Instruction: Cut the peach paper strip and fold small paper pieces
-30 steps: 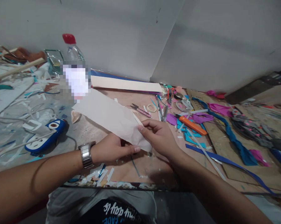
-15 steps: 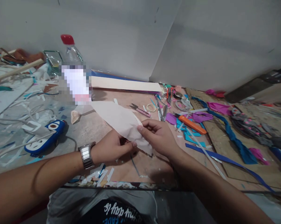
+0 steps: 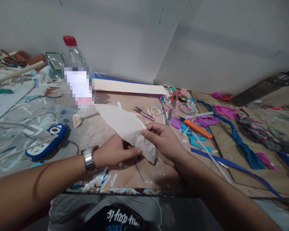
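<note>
A pale, long piece of paper [image 3: 121, 120] lies slantwise between my hands, tapering toward the upper left and creased at its lower right end. My left hand [image 3: 114, 152] holds its lower edge, thumb on top and the other fingers hidden underneath. At the right edge, my right hand [image 3: 165, 139] pinches the paper between thumb and curled fingers. Just beyond it lie small pink-handled scissors or snips [image 3: 144, 114] and a roll of tape [image 3: 155, 111]. Off to the right rests an orange utility knife [image 3: 197, 128].
A bottle with a red cap [image 3: 70, 41] stands at back left, its middle blurred out. A blue and white power strip [image 3: 47, 142] with cables sits left. Cardboard [image 3: 227, 155], a blue ribbon strip [image 3: 233, 170] and paper scraps lie right. A long cream strip [image 3: 128, 86] runs along the back.
The paper's lower right end now shows more of its surface and its corner hangs slightly lower. Both hands keep their grip and have barely moved.
</note>
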`<state>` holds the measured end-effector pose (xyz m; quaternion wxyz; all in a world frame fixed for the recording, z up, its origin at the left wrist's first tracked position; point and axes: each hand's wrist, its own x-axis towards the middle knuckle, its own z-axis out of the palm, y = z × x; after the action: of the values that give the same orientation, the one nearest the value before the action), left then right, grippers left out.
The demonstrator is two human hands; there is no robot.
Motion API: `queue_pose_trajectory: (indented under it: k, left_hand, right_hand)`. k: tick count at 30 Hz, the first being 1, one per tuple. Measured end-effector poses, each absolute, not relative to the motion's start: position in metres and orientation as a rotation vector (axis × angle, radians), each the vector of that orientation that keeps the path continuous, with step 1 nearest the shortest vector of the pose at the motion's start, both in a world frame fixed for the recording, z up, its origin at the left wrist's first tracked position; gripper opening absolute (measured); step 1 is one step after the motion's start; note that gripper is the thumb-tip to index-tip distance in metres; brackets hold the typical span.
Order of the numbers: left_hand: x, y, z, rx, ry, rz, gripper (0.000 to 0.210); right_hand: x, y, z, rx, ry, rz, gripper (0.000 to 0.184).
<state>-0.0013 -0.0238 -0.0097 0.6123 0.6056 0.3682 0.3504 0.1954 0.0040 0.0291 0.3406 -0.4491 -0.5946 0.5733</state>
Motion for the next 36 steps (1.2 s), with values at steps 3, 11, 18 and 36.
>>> queue_pose_trajectory:
  k: [3,11,18,36]
  left_hand:
    - [-0.001,-0.025,-0.006,1.379,0.863,0.83,0.026]
    - [-0.003,-0.022,-0.001,1.173,0.875,0.824,0.015]
    - [-0.006,-0.018,-0.003,1.188,0.981,0.908,0.013]
    - [-0.009,-0.023,0.005,1.627,0.796,0.559,0.034]
  right_hand:
    - [0.195,0.005,0.028,-1.161,-1.474,1.57,0.039]
    - [0.2,0.01,0.019,-1.095,-1.33,1.858,0.05]
    - [0.201,0.011,0.018,-1.008,-1.282,2.0,0.039]
    - [0.209,0.015,0.03,-1.169,-1.824,1.471,0.043]
